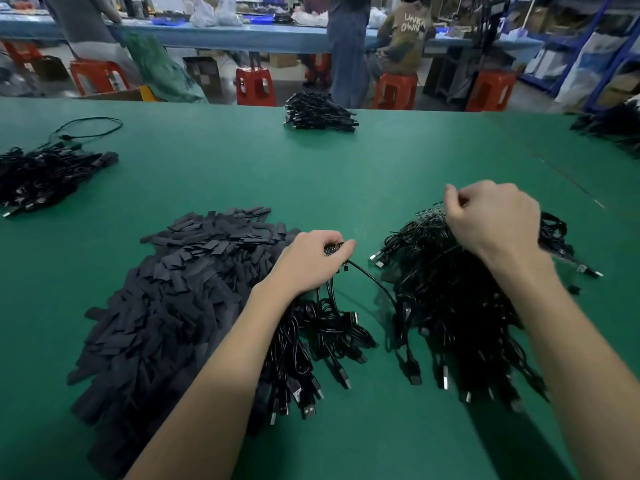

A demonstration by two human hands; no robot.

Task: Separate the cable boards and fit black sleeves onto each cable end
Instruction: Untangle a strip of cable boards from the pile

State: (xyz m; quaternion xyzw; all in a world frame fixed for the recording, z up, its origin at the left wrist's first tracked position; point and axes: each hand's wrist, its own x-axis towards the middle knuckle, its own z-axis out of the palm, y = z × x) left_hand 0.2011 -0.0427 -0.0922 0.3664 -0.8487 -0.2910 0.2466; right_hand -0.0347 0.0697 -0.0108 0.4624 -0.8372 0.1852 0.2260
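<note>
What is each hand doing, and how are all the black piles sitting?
left hand: grips a small board with cables hanging
right hand: curled, pinching a board strip atop the cable pile
black sleeves: loose heap, none fitted
cable pile: tangled heap
far bundle: stacked, untouched

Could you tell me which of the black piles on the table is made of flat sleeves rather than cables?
The sleeve pile left of the left hand; the others are cables.
</note>
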